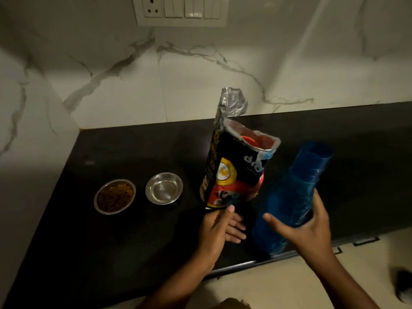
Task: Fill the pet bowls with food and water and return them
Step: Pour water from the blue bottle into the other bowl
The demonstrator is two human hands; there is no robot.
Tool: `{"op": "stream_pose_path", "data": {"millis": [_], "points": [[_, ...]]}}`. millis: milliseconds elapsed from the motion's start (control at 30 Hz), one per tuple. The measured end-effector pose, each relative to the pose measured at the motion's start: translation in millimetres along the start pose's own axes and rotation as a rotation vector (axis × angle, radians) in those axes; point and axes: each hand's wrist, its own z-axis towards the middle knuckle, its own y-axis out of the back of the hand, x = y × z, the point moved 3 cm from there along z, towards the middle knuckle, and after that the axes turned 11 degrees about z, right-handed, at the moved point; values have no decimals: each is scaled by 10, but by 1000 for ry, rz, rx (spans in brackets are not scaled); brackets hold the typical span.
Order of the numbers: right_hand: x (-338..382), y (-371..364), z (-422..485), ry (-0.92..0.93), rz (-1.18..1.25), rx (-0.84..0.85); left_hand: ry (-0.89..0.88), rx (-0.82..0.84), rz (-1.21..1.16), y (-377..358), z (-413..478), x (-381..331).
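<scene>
so on the black polished stone desk (138, 237) things look pretty far along. biggest item up there is the open black-and-red foil pet food bag (234, 175), standing upright with its torn top flopped open and something red showing inside. just right of it is the translucent blue plastic water bottle (296, 192), tilted with its open neck pointing up and away and its base down near the front edge of the desk.

then the two small round steel bowls, side by side to the left of the bag. the left-hand steel bowl (115, 196) is already heaped with brown kibble, so the food part reads as done. the right-hand steel bowl (164, 188) has a shine in it that looks like clear water, but the light is dim enough that i can't swear it isn't just bare metal.

hands: the right hand (305, 228) is wrapped around the lower body of the bottle, thumb on one side and fingers round the other, a proper grip. the left hand (219, 226) is flat and open by the bottom corner of the bag, thumb touching it, not really gripping anything.

my guess is filling is basically finished, or the water is about to get a top-up. what's left is putting the bottle down and carrying both bowls back to wherever they live, since they're both on the desk and not returned yet.
</scene>
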Motion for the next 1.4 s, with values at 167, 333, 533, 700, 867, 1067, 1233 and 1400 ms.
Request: {"op": "stream_pose_path", "data": {"millis": [167, 333, 533, 700, 867, 1067, 1233, 1400], "points": [[-271, 363, 312, 7, 15, 9, -52, 0, 29, -431, 130, -76], [-484, 574, 669, 33, 52, 20, -121, -55, 16, -805, 290, -247], [-754, 682, 1057, 49, 71, 57, -130, -115, 23, -1138, 494, -308], [-924, 660, 1311, 39, 64, 76, -116, -92, 46, -1291, 616, -300], [-1072, 666, 1439, 36, 73, 96, -92, -89, 74, -1373, 686, -286], [-1157, 659, 1499, -18, 104, 152, -77, -122, 121, -1372, 720, -167], [-1407, 681, 1331, -105, 126, 144, -91, -156, 144, -1319, 669, -106], [-1573, 770, 797, 41, 19, -130, -76, -294, 128, -1068, 535, 70]]}}
